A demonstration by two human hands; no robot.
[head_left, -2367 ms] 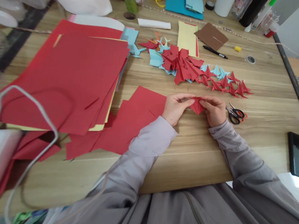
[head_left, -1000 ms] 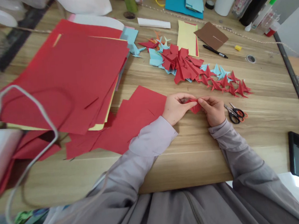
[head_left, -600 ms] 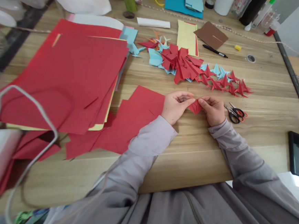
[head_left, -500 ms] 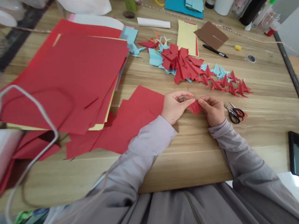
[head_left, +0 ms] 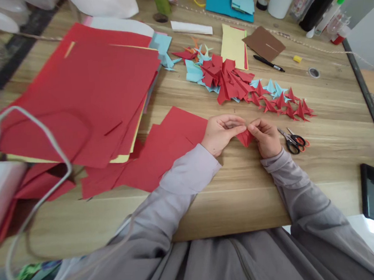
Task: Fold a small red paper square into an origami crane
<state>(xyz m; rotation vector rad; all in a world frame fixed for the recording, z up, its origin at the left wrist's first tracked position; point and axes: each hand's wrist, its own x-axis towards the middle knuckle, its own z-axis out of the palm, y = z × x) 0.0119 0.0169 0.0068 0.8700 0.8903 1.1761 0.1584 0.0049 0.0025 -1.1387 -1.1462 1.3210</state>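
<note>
A small folded red paper piece point(head_left: 245, 137) is pinched between both hands just above the wooden table point(head_left: 243, 191). My left hand point(head_left: 220, 133) grips its left edge with thumb and fingers closed. My right hand point(head_left: 267, 137) pinches its right edge, fingers curled. Red paper squares point(head_left: 165, 152) lie flat just left of my left hand. Black-and-orange scissors point(head_left: 292, 140) rest right beside my right hand.
A heap of folded red and blue paper shapes point(head_left: 234, 82) lies beyond my hands. A big stack of red sheets point(head_left: 82, 92) covers the left. A black pen point(head_left: 268, 64), yellow paper point(head_left: 233, 45) and brown card point(head_left: 263, 43) sit farther back; a black phone point(head_left: 373, 192) lies at the right front edge.
The red piece has been folded narrower between my fingers; my hands stay in the same place, with the fingertips drawn closer together.
</note>
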